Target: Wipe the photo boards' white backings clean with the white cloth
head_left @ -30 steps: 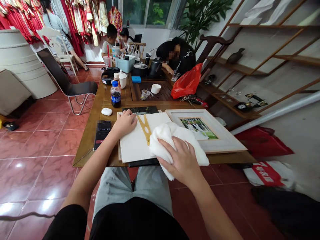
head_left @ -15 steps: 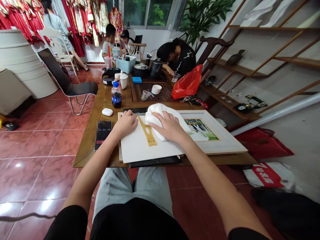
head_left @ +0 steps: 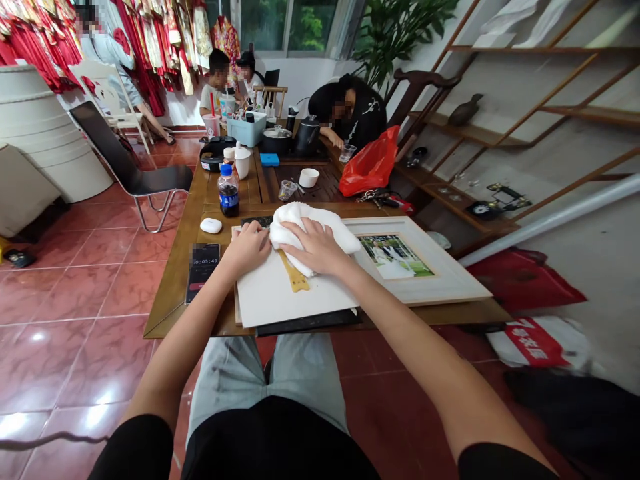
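Observation:
My left hand [head_left: 244, 250] lies flat on the upper left of a white board [head_left: 295, 293], holding nothing. My right hand [head_left: 315, 247] presses a bunched white cloth [head_left: 300, 227] onto the board's upper part. A flat yellow tool [head_left: 294, 279] lies on the board, its upper end hidden under the cloth. Just right of my right hand is a white-framed wedding-style photo [head_left: 395, 257], flat on the wooden table [head_left: 173, 310]. Left of my left hand lies a phone [head_left: 201, 270] showing a timer.
A cola bottle [head_left: 229, 191] and a white earbud case [head_left: 211, 225] stand near the board. Beyond are a red plastic bag [head_left: 370, 163], a black kettle [head_left: 306, 137] and a teal box [head_left: 246, 129]. A person [head_left: 347, 110] leans over the table's far end.
My right hand has carried the cloth up the board and slightly left, away from me, and the cloth now covers more of the yellow tool. My left hand has stayed put.

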`<action>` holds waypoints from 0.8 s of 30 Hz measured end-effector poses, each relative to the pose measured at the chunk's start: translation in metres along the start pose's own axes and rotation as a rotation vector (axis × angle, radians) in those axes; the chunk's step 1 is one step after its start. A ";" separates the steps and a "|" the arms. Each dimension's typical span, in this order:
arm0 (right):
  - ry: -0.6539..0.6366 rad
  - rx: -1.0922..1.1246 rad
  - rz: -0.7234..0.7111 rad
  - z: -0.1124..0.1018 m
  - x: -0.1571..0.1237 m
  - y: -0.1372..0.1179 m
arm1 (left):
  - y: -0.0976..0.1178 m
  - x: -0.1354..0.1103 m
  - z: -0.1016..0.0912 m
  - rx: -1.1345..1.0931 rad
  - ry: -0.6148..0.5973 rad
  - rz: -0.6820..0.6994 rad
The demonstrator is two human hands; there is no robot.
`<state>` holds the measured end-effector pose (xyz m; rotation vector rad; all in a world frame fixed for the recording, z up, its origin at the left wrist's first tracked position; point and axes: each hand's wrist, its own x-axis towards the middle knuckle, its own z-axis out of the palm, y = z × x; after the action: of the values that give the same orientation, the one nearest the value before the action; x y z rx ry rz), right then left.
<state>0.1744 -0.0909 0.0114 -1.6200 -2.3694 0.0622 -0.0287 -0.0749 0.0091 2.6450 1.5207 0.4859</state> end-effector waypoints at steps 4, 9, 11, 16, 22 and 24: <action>0.004 0.002 -0.018 -0.002 -0.006 0.000 | 0.002 0.001 0.000 -0.002 -0.003 -0.028; 0.040 -0.029 -0.057 -0.004 -0.038 -0.007 | 0.002 0.000 0.001 -0.019 0.000 -0.055; 0.055 -0.032 -0.081 -0.004 -0.058 -0.011 | 0.002 0.000 0.001 -0.027 0.000 -0.058; 0.093 -0.057 -0.134 -0.005 -0.108 -0.020 | 0.000 -0.002 0.002 -0.022 0.004 -0.056; 0.112 -0.105 -0.195 -0.004 -0.127 -0.039 | 0.001 -0.003 0.002 -0.022 0.016 -0.057; 0.104 -0.097 -0.214 -0.001 -0.125 -0.052 | 0.001 -0.002 0.002 -0.028 0.019 -0.052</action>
<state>0.1700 -0.2258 -0.0027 -1.3636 -2.4819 -0.1775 -0.0289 -0.0771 0.0070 2.5800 1.5721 0.5255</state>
